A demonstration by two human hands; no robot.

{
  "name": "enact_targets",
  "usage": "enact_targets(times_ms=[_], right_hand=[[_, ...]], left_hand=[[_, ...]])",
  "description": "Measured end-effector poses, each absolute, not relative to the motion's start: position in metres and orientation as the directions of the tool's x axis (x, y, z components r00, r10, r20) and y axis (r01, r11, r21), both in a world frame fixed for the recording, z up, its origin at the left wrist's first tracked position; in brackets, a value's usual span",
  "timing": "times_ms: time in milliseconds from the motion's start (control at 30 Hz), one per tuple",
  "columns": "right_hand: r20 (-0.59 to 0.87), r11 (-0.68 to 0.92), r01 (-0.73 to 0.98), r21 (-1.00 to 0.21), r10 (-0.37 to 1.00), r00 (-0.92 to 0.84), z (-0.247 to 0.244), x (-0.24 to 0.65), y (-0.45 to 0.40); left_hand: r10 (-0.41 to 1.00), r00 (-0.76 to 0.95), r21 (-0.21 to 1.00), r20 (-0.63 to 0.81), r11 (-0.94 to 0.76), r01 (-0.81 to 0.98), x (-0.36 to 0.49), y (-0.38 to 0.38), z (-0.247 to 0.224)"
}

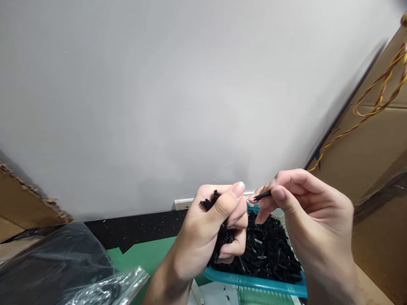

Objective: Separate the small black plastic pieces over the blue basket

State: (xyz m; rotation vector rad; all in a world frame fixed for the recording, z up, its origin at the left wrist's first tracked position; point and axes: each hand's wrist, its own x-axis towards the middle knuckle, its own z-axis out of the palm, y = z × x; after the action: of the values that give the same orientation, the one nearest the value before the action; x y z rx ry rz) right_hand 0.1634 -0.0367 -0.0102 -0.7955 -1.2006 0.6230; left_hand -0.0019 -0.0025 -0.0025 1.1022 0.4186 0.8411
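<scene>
Where the two bare hands come close together nearest the viewer, the right hand [321, 220] has its thumb and forefinger clamped on one thin black piece [263, 195]. Its long axis runs roughly crosswise, the free, forked-looking tip pointing left toward the left hand [200, 228] and dipping slightly. That tip is near the left thumb, with a small gap seeming to remain, though depth is hard to judge; the right fingers have the other end. The left fingers are curled round a loose bunch of similar pieces [222, 237], some ends poking out above. Beyond and below the hands, a blue basket [254, 280] holds a heap of black pieces [270, 250]. Toward the left side of the green surface [152, 254] lie a clear zip bag [106, 290] and a dark plastic bag [54, 262]. A speckled black strip [136, 228] runs along the surface's far edge, below a pale wall [159, 93].
</scene>
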Motion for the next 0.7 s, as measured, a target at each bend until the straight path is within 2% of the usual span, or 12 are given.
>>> enact_targets(times_ms=[333,700], right_hand=[[0.58,0.587,0.036,-0.809,0.785,0.217,-0.0106,0.1562,-0.0358],[0.557,0.536,0.168,-0.827,0.823,0.116,-0.0068,0.161,-0.0354]], left_hand=[[0.818,0.575,0.895,0.036,0.23,-0.383,0.0032,-0.0029,-0.0004],[0.827,0.558,0.903,0.071,0.184,-0.388,0.0022,-0.0023,-0.0015]])
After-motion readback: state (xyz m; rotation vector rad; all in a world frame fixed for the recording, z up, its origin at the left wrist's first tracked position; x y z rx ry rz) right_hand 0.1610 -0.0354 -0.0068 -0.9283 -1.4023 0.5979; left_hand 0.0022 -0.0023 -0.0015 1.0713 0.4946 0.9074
